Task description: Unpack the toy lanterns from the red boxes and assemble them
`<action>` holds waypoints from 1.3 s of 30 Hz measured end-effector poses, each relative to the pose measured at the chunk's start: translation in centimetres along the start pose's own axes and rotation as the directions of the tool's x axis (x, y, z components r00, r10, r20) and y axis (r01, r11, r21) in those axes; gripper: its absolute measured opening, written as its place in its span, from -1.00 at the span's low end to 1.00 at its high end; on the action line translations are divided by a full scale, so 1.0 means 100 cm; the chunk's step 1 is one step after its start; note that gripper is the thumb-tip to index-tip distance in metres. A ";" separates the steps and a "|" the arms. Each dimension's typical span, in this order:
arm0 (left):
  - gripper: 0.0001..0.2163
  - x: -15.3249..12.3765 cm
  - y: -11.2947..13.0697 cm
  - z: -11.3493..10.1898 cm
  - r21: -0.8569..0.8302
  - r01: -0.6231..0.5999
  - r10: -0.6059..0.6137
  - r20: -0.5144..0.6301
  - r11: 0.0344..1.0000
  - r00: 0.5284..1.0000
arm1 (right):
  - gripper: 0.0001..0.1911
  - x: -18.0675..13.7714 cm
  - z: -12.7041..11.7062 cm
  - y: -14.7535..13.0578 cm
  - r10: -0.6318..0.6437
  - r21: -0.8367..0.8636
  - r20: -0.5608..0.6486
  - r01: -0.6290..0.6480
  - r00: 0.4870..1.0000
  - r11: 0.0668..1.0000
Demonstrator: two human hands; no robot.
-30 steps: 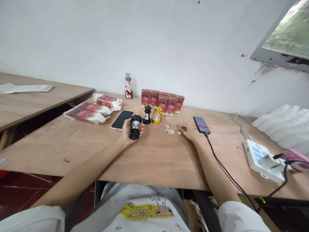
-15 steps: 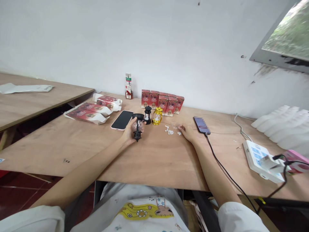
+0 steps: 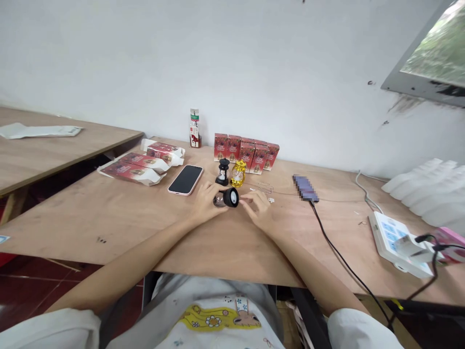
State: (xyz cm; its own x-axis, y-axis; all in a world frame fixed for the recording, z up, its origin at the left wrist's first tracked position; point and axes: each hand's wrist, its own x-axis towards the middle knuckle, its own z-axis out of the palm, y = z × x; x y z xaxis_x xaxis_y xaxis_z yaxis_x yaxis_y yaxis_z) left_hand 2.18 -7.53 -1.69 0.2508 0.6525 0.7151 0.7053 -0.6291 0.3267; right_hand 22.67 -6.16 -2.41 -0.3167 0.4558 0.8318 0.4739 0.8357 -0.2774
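My left hand (image 3: 205,203) is closed around a small black lantern (image 3: 230,197) with a clear globe, tipped on its side. The lantern's round base faces right and shows a white disc in its middle. Just right of that base is my right hand (image 3: 256,206), thumb and fingertips pinched together. Whatever is between those fingertips is too small to make out. Behind the held lantern stand another black lantern (image 3: 223,172) and a gold lantern (image 3: 238,173), both upright. Thin wire handles (image 3: 264,187) and a small white piece (image 3: 271,199) lie beyond my right hand.
Several red printed boxes (image 3: 259,159) stand near the wall, and flattened boxes (image 3: 132,167) lie at left. A pink-edged phone (image 3: 185,180), a cabled phone (image 3: 305,188), a bottle (image 3: 194,130), a power strip (image 3: 397,245) and stacked white sleeves (image 3: 428,186) are on the table (image 3: 218,247).
My left hand has moved right and turned the lantern from upside down to sideways, base toward my right hand. My right hand has come left from the small parts to the base.
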 end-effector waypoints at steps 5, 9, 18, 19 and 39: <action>-0.66 -0.001 -0.002 -0.002 0.125 -0.092 0.076 0.129 0.988 0.989 | -0.87 -0.005 0.007 -0.006 -0.082 0.033 0.029 0.081 0.996 0.996; -0.63 -0.002 -0.004 0.000 0.136 -0.106 0.083 0.169 0.985 0.982 | -0.88 -0.006 0.007 -0.002 -0.151 -0.032 0.023 0.152 0.988 0.988; -0.65 -0.002 -0.006 0.001 0.146 -0.192 0.157 0.227 0.970 0.961 | -0.92 0.000 -0.002 0.007 -0.467 -0.252 0.096 0.476 0.879 0.843; -0.66 -0.002 -0.006 0.001 0.146 -0.200 0.163 0.232 0.969 0.959 | -0.92 0.001 -0.002 0.008 -0.499 -0.268 0.104 0.508 0.860 0.819; -0.67 0.000 -0.008 0.000 0.156 -0.302 0.232 0.357 0.940 0.905 | -0.84 0.002 -0.001 0.012 -0.547 -0.273 0.264 0.605 0.794 0.748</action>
State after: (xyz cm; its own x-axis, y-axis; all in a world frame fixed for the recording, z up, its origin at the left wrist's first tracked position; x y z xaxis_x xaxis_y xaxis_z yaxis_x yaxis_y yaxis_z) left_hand 1.65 -7.03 -1.98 0.6271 0.5957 0.5019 0.6909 -0.7229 -0.0053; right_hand 23.26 -5.06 -2.53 -0.7280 -0.0138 0.6854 0.3871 0.8169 0.4276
